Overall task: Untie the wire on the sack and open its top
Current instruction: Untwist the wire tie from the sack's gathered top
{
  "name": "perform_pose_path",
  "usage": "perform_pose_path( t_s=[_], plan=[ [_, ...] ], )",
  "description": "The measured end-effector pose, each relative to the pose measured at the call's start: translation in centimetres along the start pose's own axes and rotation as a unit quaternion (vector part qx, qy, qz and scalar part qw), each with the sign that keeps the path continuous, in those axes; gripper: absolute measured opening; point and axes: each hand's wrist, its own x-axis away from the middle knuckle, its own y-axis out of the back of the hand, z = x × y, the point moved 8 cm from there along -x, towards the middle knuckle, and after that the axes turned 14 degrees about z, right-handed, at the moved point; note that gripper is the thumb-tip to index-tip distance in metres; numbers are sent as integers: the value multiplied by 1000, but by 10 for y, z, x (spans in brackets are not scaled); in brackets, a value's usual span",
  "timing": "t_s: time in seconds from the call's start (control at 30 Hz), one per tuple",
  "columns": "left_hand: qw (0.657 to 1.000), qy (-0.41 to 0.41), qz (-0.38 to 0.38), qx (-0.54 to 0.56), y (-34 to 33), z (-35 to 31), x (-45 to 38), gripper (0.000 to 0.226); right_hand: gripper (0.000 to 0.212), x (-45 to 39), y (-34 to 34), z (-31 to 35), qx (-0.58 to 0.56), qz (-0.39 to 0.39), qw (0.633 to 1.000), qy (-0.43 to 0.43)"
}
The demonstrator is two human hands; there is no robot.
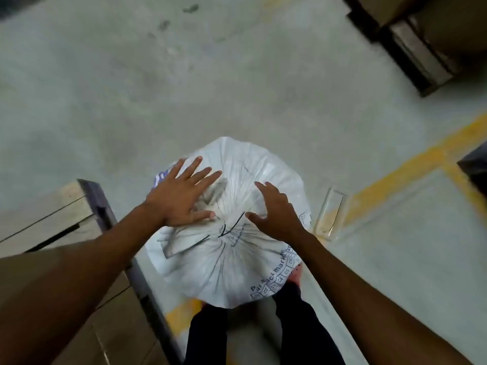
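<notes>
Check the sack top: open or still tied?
Tied shut. The sack top is gathered into a pucker, with the dark wire around it; neither hand grips it.

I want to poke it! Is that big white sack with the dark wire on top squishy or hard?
Probably crinkly on top: the big white woven plastic sack bunches into loose folds around the thin dark wire. Its bulging round body looks packed full, so likely firm underneath and heavy to lift. The wire seems bendy.

We have a single head-worn, wide-angle view, looking steeply down and slightly forward. It sits close above the tied white woven plastic sack (pixel 232 248). The pale grey concrete floor (pixel 184 96) runs far ahead, bending at the edges, with our own legs nearest.
</notes>
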Motion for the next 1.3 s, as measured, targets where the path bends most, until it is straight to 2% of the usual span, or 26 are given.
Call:
perform_pose_path(
  t_s=[0.17, 0.4, 0.57, 0.73, 0.77, 1.13, 1.3],
  plan=[
    [998, -57, 3, -39, -55, -13, -28, 103, 95, -7, -64, -42, -59, -36, 997, -29],
    [986, -146, 6, -82, -84, -34, -41, 105, 89, 1, -105, -38, -101, -129, 985, -49],
    [980, -178, 46, -79, -112, -32, -48, 115, 66, 7, -139, -20, -184, -211, 960, -8],
    [967, -238, 64, -61, -137, -20, -46, 100, 28, -1, -174, -13, -247, -272, 930, -29],
    [966, -244, 68, -56, -141, -18, -46, 97, 26, -3, -180, -12, -256, -279, 925, -38],
    [970, -196, 144, -4, -161, 4, -70, 79, 29, -36, -232, -6, -332, -325, 879, -104],
    [967, -185, 173, 14, -174, 19, -72, 76, 23, -47, -249, -10, -488, -305, 807, -129]
  ],
)
